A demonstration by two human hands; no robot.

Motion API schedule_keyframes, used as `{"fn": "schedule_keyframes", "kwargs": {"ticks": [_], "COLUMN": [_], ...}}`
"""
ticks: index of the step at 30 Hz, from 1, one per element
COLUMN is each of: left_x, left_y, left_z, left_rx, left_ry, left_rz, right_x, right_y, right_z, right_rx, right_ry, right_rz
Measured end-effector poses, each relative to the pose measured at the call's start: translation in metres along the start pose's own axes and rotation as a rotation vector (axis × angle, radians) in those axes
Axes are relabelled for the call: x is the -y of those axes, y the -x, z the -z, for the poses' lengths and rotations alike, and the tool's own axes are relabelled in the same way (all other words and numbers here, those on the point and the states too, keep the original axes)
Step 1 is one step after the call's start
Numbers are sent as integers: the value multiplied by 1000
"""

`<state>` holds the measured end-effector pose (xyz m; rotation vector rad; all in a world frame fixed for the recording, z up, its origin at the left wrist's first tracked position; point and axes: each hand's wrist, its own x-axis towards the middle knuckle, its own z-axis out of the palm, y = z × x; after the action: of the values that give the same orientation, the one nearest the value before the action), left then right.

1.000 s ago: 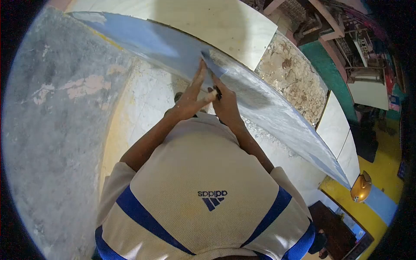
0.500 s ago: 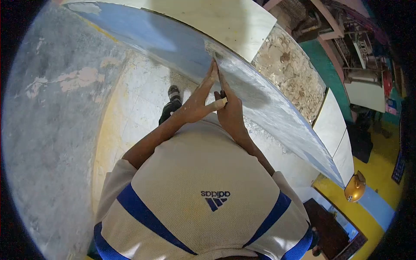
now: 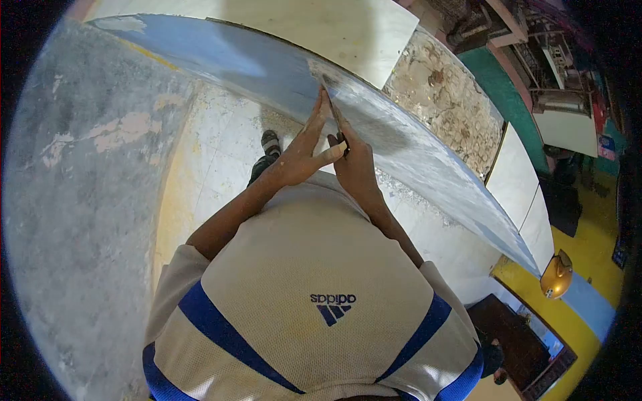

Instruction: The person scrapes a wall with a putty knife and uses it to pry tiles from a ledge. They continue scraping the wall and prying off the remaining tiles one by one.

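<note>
My right hand [image 3: 353, 164] is closed around the dark handle of a thin flat-bladed tool, which looks like a putty knife [image 3: 336, 123] seen almost edge-on. Its tip points at the blue-grey wall face [image 3: 267, 63], near a rough whitish patch. Beside it, my left hand [image 3: 304, 150] lies with straight fingers pressed along the blade, its fingertips close to the wall. The left thumb reaches across towards the handle and has a pale yellowish covering or coating near its tip. The blade's flat side is mostly hidden by my fingers.
Pale tiles [image 3: 301, 33] cover the top of the wall, beside a section of rough rubble [image 3: 441, 93]. A golden rounded object [image 3: 556, 275] sits at the wall's far right end. Another grey wall [image 3: 80, 220] rises at left. My foot [image 3: 270, 142] stands on the dusty floor.
Both hands and the tool have shifted slightly up and left in view, while the surroundings have also moved a little with the camera. The right hand's grip is unchanged.
</note>
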<state>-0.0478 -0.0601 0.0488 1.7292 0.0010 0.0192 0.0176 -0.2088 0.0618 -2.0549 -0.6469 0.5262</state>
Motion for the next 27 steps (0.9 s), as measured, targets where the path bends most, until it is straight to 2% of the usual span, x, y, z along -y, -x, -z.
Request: {"fn": "schedule_keyframes", "kwargs": {"ticks": [4,7,13,16,19,20,23,25,26,27], "left_x": [11,4,11,18,27,28,26,27,35,38], "left_y": [-2,0,4,1,-8,-7,-5,-3,0,1], "left_z": [-13,-5,7,16,18,22,41,42,36,26], "left_rx": [-13,-51,17,36,-96,-131,-188,-188,-248,-314], "left_ry": [-63,28,-8,-59,-96,-81,-67,-58,-136,5], "left_rz": [-65,14,29,-18,-27,-33,-71,-105,-177,-104], "right_x": [-8,-9,-11,-16,-22,-21,-6,-1,-5,-13], "right_y": [6,-3,-5,-9,-39,-47,-53,-45,-40,-35], "right_z": [1,-10,-29,-37,-33,-35,-38,-35,-37,-40], "right_rx": [-5,-15,-50,-99,-103,-53,-10,39,48,64], "right_ry": [48,34,-22,-58,-9,-77,-30,-71,-128,-185], "right_rz": [-12,31,12,65,230,211,247,183,144,101]}}
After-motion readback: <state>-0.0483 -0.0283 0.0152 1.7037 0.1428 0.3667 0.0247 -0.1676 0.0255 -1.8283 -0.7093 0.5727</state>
